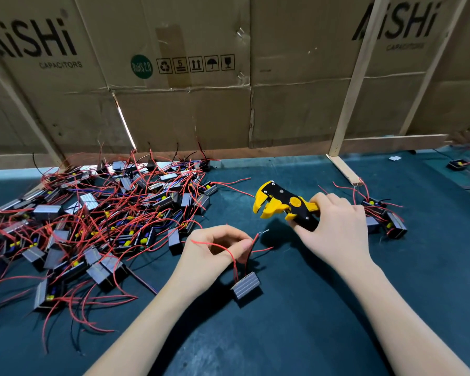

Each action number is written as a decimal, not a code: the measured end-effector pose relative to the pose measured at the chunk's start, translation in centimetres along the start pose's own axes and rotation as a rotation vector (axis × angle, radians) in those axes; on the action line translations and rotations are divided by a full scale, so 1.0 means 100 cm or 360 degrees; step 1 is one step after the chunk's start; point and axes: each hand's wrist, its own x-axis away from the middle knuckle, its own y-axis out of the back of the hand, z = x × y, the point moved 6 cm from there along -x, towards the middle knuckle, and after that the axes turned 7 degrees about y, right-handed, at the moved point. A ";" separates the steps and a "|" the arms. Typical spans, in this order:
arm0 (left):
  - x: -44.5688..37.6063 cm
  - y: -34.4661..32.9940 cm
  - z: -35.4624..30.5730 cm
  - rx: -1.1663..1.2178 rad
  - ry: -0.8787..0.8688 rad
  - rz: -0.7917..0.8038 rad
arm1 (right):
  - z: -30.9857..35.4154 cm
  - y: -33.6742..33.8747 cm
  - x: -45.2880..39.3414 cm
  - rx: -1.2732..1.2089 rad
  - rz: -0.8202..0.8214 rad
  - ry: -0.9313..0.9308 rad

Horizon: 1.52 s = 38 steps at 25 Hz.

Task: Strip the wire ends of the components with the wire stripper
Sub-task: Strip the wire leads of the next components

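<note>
Nearest the camera, the component [247, 286], a small grey ribbed block, lay on the dark green mat [296, 335] just below the left hand [215, 252]. It looked light and rigid, probably easy to drag by its leads, so holding the wire itself close to the end made more sense than pinching the block. Its long axis ran low-left to upper-right, ribs along it, w/ the leads leaving the top edge and rising to the fingers.

The left hand was closed in a pinch on the thin red wires [235, 260]. One lead [259, 236] stuck up and right past the fingertips, its tip looking bare and silvery, aimed roughly toward the tool. The wires looked soft and springy and would likely bend or kink if gripped far from the tip.

Further back, the right hand [337, 223] was wrapped around the handles of the yellow-and-black wire stripper [281, 204]. It sat off the wire w/ a clear gap between. Tool axis ran approx. left-right, head pointing left and slightly down, jaws parted. It looked hard plastic and steel, stiff, w/ the handles the obvious grip.

Far left, a pile of components [92, 226] sat in tangled red leads. Far right, a small group [385, 218] lay beside the right hand. Cardboard boxes [174, 77] walled the back.
</note>
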 end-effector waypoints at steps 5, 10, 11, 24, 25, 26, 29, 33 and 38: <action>0.002 -0.004 -0.003 -0.0152 -0.0059 0.0041 | 0.002 -0.003 0.001 0.0012 0.0023 0.0042; -0.003 -0.004 0.006 -0.0014 0.0061 -0.0040 | 0.011 -0.005 0.002 0.0010 0.0033 0.0113; -0.003 -0.004 0.007 0.0006 0.0078 -0.0073 | 0.014 -0.005 0.002 0.0015 0.0030 0.0129; -0.004 0.000 0.013 0.0038 0.0157 -0.0340 | 0.027 -0.004 0.004 0.0236 -0.0119 0.0198; -0.004 0.001 0.013 0.0043 0.0151 -0.0366 | 0.027 -0.004 0.005 0.0250 -0.0112 0.0188; -0.005 0.001 0.014 0.0047 0.0146 -0.0387 | 0.027 -0.005 0.005 0.0259 -0.0103 0.0181; -0.005 0.002 0.013 -0.0002 0.0107 -0.0395 | 0.029 -0.007 0.006 0.0255 -0.0070 0.0177; -0.004 0.000 0.014 -0.0042 0.0109 -0.0345 | 0.032 -0.007 0.006 0.0242 -0.0058 0.0203; -0.006 0.000 0.013 -0.0125 0.0068 -0.0343 | 0.036 -0.008 0.006 0.0232 0.0008 0.0231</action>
